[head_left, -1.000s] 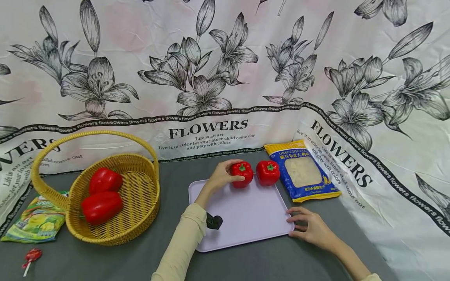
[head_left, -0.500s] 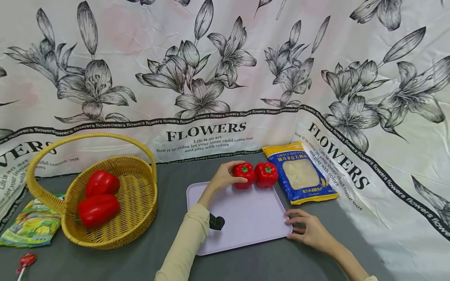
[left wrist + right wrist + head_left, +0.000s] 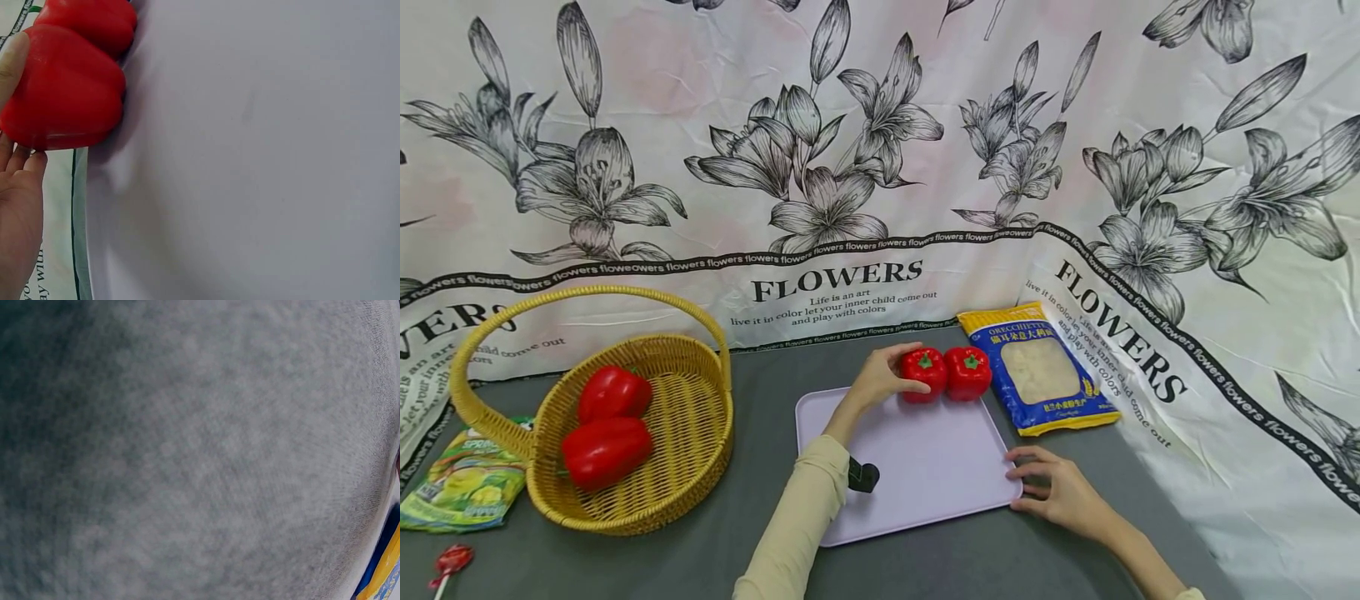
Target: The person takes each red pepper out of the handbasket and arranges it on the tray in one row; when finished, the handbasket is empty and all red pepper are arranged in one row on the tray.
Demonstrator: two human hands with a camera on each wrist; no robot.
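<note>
My left hand (image 3: 877,379) holds a red bell pepper (image 3: 919,379) at the far edge of a pale lilac tray (image 3: 932,475). In the left wrist view, the thumb lies along one side of this pepper (image 3: 65,90) and the fingertips are at its other side. Right beside it, at the tray's far right corner, sits a second red bell pepper (image 3: 967,374) with a green stem. My right hand (image 3: 1063,496) has its fingers spread at the tray's near right corner, fingertips right at the rim. The right wrist view shows mostly blurred grey.
On the left stands a yellow wicker basket (image 3: 718,462) with two red bell peppers (image 3: 606,454) inside. A green-yellow bag (image 3: 467,492) lies behind a red lollipop (image 3: 452,558). Right of the tray is a blue pasta bag (image 3: 1052,404). A flowered cloth (image 3: 820,292) hangs behind.
The left hand has shifted its bell pepper slightly right, closing the gap to the second one. The right hand keeps its place at the tray corner. The head view has turned a little.
</note>
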